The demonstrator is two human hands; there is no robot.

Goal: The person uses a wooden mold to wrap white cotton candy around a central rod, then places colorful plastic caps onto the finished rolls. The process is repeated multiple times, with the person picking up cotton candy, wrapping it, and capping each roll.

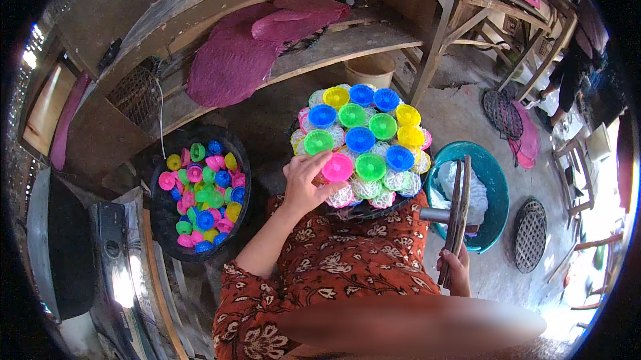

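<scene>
My left hand point(306, 180) has its thumb and fingers round the edge of a pink plastic cup point(337, 168), at the near left of a large heap. Green, blue and yellow cups point(360, 140) sit on top of that heap, over white stringy nests point(395, 180) that look like noodles in coloured moulds. At the lower right my right hand point(455, 272) is closed round the near end of a press with two long wooden handles point(457, 216). A metal cylinder point(435, 214) sticks out from the press to the left, beside the heap.
A black basin point(242, 223) of loose coloured cups point(205, 196) stands on my left. On my right is a teal basin point(502, 186) holding white dough-like stuff point(475, 196). Wooden shelving point(374, 43) with a purple mesh sheet point(230, 60) lies ahead. Woven trays point(531, 235) are on the floor.
</scene>
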